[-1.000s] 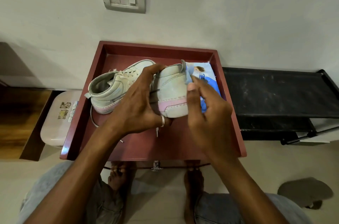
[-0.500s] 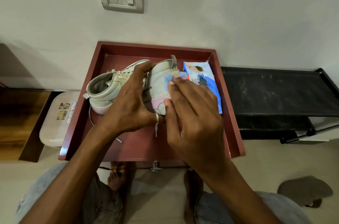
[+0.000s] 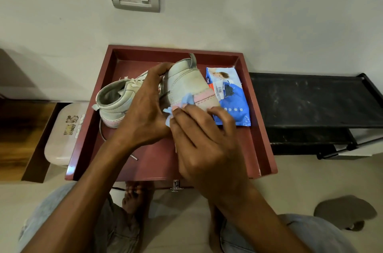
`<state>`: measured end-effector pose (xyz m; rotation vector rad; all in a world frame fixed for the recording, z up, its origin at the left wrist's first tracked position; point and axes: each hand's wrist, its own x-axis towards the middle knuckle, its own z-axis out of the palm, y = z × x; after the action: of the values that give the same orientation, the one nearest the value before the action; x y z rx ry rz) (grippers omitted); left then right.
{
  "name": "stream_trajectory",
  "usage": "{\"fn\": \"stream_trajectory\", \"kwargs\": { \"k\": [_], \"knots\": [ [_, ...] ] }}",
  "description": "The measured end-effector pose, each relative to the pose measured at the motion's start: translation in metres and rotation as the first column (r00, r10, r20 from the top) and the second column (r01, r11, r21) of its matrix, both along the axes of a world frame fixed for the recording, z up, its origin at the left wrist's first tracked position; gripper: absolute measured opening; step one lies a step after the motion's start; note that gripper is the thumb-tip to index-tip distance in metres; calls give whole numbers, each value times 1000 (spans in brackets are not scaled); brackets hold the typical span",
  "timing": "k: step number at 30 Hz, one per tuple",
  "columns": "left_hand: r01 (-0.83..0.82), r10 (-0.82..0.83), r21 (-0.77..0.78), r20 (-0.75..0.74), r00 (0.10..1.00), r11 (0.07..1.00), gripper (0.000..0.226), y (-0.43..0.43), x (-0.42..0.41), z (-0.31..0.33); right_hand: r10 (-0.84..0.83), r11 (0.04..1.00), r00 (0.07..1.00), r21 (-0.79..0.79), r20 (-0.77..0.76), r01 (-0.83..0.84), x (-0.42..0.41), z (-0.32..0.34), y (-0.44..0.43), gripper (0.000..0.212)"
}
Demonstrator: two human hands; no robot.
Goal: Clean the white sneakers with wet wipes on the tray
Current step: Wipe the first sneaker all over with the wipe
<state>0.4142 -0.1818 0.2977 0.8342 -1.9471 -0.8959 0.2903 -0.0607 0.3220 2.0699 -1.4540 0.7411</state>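
On the red tray one white sneaker lies on its side, apparently not yet wiped. The other sneaker is held heel-up over the tray floor, with the left hand wrapped around its upper. The right hand pinches a small blue wet wipe against the pink heel band, so cleaning seems partway through the first shoe, its grey upper and the second shoe remaining.

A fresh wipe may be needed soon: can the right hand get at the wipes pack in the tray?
Probably yes. The pack lies flat just beyond the right hand, beside the held shoe; nothing blocks it, though that hand holds a blue wipe.
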Motion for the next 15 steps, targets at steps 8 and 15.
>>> {"fn": "stream_trajectory", "kwargs": {
  "k": [8, 15],
  "knots": [
    [-13, 13, 28, -8, 1000, 1000, 98, 0, 6, 6, -37, 997, 993, -60, 115, 44, -27, 8, -5, 20],
    [-10, 10, 3, 24, 1000, 1000, 95, 4, 6, 10, -218, 972, 637, 224, 739, 73, -37, 12, -17, 20]
  ]
}}
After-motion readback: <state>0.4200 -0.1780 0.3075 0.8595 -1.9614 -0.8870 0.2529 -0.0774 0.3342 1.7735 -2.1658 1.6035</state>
